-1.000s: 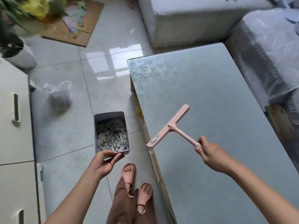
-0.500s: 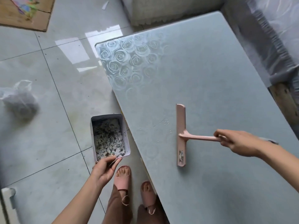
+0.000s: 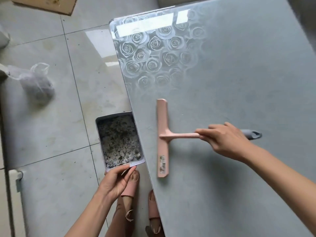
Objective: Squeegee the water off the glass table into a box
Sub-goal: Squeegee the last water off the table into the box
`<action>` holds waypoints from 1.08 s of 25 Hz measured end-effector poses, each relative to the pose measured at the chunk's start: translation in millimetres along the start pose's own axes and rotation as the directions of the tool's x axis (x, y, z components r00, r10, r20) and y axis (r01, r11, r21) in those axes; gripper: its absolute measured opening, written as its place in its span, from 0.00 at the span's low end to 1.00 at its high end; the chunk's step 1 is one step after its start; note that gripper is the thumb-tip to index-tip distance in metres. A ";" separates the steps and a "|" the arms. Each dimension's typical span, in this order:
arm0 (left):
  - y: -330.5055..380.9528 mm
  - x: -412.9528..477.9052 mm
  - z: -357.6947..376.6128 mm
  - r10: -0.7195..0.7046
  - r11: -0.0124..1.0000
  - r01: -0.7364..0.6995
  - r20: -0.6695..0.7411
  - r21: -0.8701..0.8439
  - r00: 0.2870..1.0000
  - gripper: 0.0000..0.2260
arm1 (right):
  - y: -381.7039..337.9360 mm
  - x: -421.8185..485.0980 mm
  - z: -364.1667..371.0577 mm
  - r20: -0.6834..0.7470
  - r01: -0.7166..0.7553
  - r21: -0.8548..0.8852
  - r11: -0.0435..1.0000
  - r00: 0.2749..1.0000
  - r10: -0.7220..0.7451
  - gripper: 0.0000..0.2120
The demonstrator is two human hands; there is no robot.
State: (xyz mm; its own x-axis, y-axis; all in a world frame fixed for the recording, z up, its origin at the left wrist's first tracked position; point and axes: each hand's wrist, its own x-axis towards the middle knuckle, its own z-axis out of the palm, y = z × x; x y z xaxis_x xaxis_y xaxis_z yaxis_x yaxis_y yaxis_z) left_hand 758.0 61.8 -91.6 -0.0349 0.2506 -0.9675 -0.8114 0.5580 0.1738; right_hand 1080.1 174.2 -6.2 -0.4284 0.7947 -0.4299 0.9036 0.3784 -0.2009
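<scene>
A pink T-shaped squeegee (image 3: 162,137) lies with its blade flat on the grey glass table (image 3: 239,74), parallel to the table's left edge and a short way in from it. My right hand (image 3: 224,140) grips its handle from the right. A shallow grey box (image 3: 119,140) holding dark wet debris is held just beside and below the table's left edge. My left hand (image 3: 116,181) pinches the box's near rim.
A tied plastic bag (image 3: 36,82) lies on the tiled floor at the left. Cardboard (image 3: 46,4) sits at the top left. My feet in pink sandals (image 3: 153,212) stand by the table edge. A white cabinet (image 3: 10,199) borders the left.
The squeegee went from lifted in the air to blade-down on the glass, then slid left toward the edge. The box came up against the table's left edge.
</scene>
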 end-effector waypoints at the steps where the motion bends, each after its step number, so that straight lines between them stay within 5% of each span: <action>1: -1.7 0.1 -0.6 0.015 1.000 -0.015 -0.007 -0.012 1.000 0.07 | -11.9 12.0 -1.2 -0.034 0.059 -0.024 0.998 0.998 -0.059 0.14; 5: -3.8 -4.1 -0.6 0.032 0.999 -0.032 -0.011 -0.032 0.999 0.07 | 19.7 -3.7 -33.6 -0.215 0.130 -0.093 0.987 0.965 -0.148 0.10; 9: -7.4 -8.8 1.9 0.029 0.998 -0.030 -0.006 -0.058 1.000 0.07 | 32.9 -22.6 -47.9 -0.081 -0.017 -0.117 0.993 0.997 0.007 0.15; 15: -3.3 -7.1 -0.3 0.000 0.999 0.000 0.010 -0.034 1.000 0.10 | -63.4 51.6 -26.5 -0.132 0.215 -0.135 0.967 0.964 -0.233 0.15; 18: -3.7 -8.3 1.1 0.020 0.999 -0.021 -0.012 -0.048 1.000 0.07 | -19.0 17.2 -50.0 -0.196 0.162 -0.167 0.973 0.961 -0.193 0.18; 21: -3.5 -10.2 2.6 0.029 0.996 -0.030 -0.019 -0.086 0.999 0.08 | -10.8 -5.1 -60.5 0.019 0.037 -0.206 0.978 0.999 -0.034 0.20; 25: -0.8 -11.5 4.7 -0.023 0.999 0.024 0.014 -0.044 1.000 0.06 | -83.0 44.9 -35.4 0.000 0.161 -0.214 0.964 0.986 -0.164 0.15; 27: 1.3 -13.5 4.7 -0.042 0.999 0.043 0.027 -0.033 0.999 0.07 | -90.9 50.8 -41.0 -0.119 0.200 -0.162 0.966 0.968 -0.221 0.12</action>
State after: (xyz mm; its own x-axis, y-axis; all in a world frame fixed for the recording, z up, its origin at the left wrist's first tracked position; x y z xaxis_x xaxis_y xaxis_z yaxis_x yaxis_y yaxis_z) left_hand 760.2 62.8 -77.4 0.0152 0.2485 -0.9685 -0.8308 0.5421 0.1261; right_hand 976.1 199.7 26.3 -0.6144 0.7424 -0.2671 0.7868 0.6016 -0.1377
